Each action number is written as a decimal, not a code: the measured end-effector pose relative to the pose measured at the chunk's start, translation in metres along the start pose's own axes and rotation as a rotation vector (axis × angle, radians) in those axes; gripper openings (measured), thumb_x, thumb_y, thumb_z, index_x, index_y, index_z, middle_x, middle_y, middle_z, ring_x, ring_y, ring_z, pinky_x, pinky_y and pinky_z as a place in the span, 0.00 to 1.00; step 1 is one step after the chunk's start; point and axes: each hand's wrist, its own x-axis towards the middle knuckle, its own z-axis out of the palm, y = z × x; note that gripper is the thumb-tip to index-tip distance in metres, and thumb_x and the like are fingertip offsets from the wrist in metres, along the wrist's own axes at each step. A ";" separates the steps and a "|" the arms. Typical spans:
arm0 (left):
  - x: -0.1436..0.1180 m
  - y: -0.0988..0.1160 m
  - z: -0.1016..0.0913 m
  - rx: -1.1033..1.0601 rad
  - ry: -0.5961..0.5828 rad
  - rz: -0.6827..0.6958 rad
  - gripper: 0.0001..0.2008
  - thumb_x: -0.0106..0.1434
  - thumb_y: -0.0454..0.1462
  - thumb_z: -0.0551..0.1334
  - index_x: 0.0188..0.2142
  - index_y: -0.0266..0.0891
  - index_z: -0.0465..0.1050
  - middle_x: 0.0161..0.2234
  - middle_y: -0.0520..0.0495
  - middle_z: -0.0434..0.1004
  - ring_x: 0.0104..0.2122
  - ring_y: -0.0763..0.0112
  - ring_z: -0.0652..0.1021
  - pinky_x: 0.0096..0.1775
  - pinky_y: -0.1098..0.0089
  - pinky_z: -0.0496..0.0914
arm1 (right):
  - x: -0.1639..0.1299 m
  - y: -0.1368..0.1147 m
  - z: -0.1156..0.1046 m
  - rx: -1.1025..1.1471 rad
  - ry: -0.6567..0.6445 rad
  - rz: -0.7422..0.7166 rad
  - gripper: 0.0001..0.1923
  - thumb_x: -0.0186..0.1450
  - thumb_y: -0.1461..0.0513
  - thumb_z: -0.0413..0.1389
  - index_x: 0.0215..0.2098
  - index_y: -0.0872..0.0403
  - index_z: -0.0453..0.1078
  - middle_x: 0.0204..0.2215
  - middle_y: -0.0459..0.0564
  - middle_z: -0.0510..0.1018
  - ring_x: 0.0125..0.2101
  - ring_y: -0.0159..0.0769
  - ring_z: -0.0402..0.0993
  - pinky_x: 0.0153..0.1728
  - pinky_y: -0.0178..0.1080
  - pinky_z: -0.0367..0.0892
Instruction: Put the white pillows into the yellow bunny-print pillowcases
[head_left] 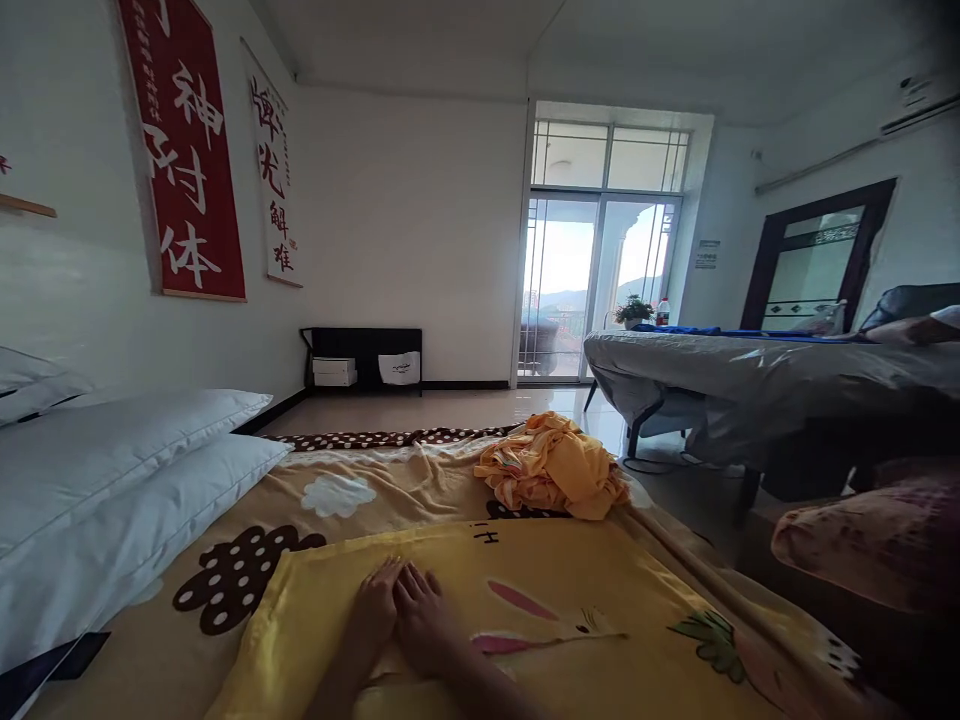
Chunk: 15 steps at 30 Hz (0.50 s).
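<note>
A yellow rectangular cloth [600, 580], which looks like a pillowcase, is spread over the bed. A rabbit with pink ears, a carrot and small dark letters are printed on it. My left hand [377, 598] rests palm down on its left half, fingers stretched forward. Right beside it, touching it, my right hand [421, 605] lies flat on the same cloth. Nothing shows in either hand, though what is under the palms is hidden. Just beyond the cloth sits a crumpled heap of orange-yellow fabric [559, 465].
White pillows [187, 480] are stacked at the left on a tan patterned blanket [405, 470]. To the right stands a table [720, 360] under a plastic cover. A black low rack [367, 350] is against the far wall, near a glass door [592, 280].
</note>
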 end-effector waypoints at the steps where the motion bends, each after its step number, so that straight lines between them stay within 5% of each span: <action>1: -0.001 -0.003 0.002 -0.006 -0.013 -0.001 0.26 0.62 0.31 0.44 0.57 0.34 0.67 0.59 0.46 0.67 0.59 0.71 0.66 0.61 0.68 0.57 | -0.003 0.002 -0.002 0.004 0.002 -0.016 0.28 0.70 0.55 0.40 0.67 0.49 0.45 0.66 0.52 0.54 0.65 0.43 0.47 0.61 0.55 0.49; 7: -0.009 -0.010 -0.008 0.103 -0.055 -0.010 0.25 0.66 0.38 0.44 0.60 0.38 0.63 0.62 0.47 0.61 0.62 0.68 0.61 0.63 0.59 0.53 | -0.041 0.074 -0.048 -0.111 -0.044 0.127 0.28 0.69 0.50 0.40 0.66 0.46 0.51 0.65 0.51 0.55 0.65 0.43 0.47 0.61 0.56 0.47; 15: -0.010 -0.008 -0.010 0.171 -0.049 0.018 0.26 0.66 0.37 0.43 0.61 0.39 0.62 0.63 0.47 0.60 0.62 0.68 0.61 0.62 0.61 0.54 | -0.173 0.209 -0.122 -0.274 0.026 0.462 0.23 0.67 0.55 0.43 0.59 0.41 0.63 0.61 0.50 0.64 0.63 0.54 0.52 0.57 0.61 0.52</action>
